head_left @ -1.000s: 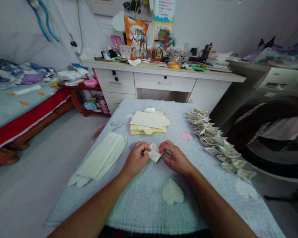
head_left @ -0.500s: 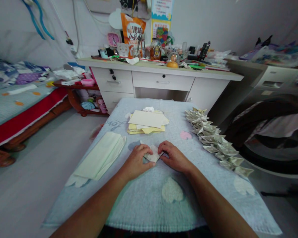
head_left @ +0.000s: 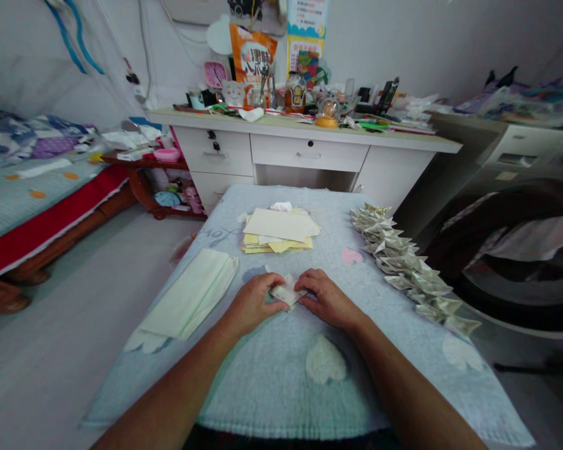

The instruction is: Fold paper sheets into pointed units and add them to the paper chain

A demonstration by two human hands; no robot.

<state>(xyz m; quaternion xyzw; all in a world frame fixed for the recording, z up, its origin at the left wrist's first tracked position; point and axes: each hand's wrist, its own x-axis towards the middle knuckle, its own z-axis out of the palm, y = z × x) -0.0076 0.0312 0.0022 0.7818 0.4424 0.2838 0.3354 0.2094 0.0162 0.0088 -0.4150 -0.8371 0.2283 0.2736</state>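
A small folded piece of whitish paper [head_left: 287, 291] is held between my hands, low over the cloth-covered table [head_left: 281, 375]. My left hand [head_left: 256, 301] pinches its left side between thumb and fingers. On the right side, my right hand [head_left: 326, 296] grips it the same way. Beyond my hands lies a stack of cream and yellow paper [head_left: 281, 226]. To the left rests a pile of long pale green folded sheets [head_left: 192, 292]. Rows of pointed folded paper pieces [head_left: 403, 262] run along the table's right side.
At the back stands a white desk [head_left: 304, 153] crowded with jars, a pink clock [head_left: 214, 74] and an orange snack bag [head_left: 253, 59]. A front-loading washing machine [head_left: 516, 150] is on the right. The bed [head_left: 51, 200] is to the left.
My left thumb has moved up and in on the paper, and the paper's front edge looks folded differently. My right fingers have shifted slightly. The other papers stay where they were.
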